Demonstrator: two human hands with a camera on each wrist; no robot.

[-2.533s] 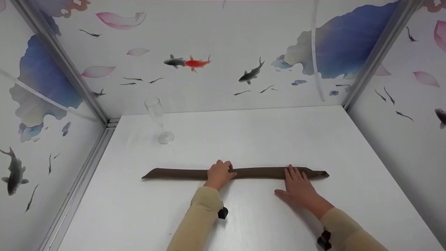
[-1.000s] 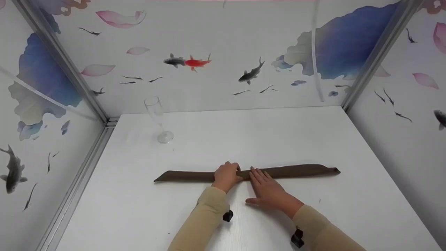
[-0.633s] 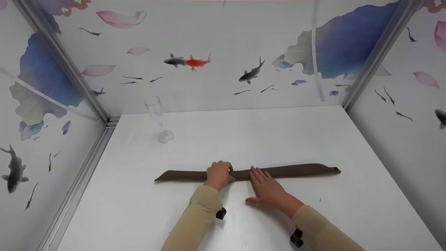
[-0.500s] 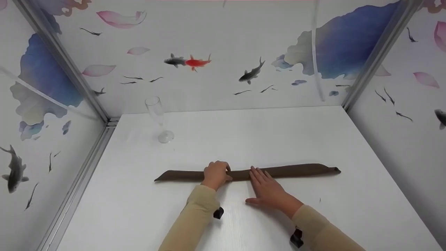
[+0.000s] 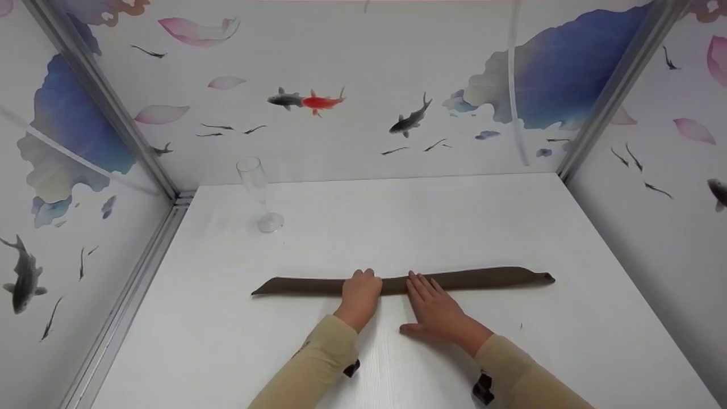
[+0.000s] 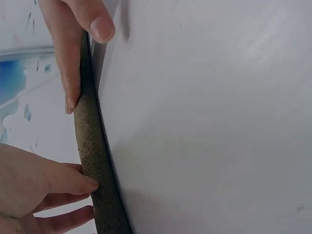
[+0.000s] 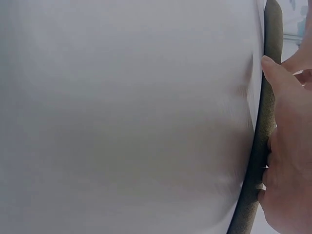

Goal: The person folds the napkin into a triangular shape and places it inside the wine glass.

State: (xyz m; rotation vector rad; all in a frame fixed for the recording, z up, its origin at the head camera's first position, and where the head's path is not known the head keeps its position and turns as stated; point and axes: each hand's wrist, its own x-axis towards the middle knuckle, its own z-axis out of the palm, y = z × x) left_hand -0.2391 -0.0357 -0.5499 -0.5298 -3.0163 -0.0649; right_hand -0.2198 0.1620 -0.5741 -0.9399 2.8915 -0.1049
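Note:
A long brown cloth strip, rolled or folded narrow with pointed ends, lies across the white table. Curled fingers of my left hand grip it left of its middle; in the left wrist view the thumb touches its near side. Just to the right, my right hand rests with straight fingers pressed on the strip and the thumb spread out on the table side. A short bare stretch of cloth shows between the hands. The strip also runs down the right wrist view.
A clear stemmed glass, like a champagne flute, stands at the back left of the white table. Walls printed with fish and petals enclose the left, back and right sides, with metal rails at the corners.
The strip has shifted right since the oldest frame, and my right hand has slid left along it to near its middle. Lately my left hand moved left, then slightly right, its fingers curling closer.

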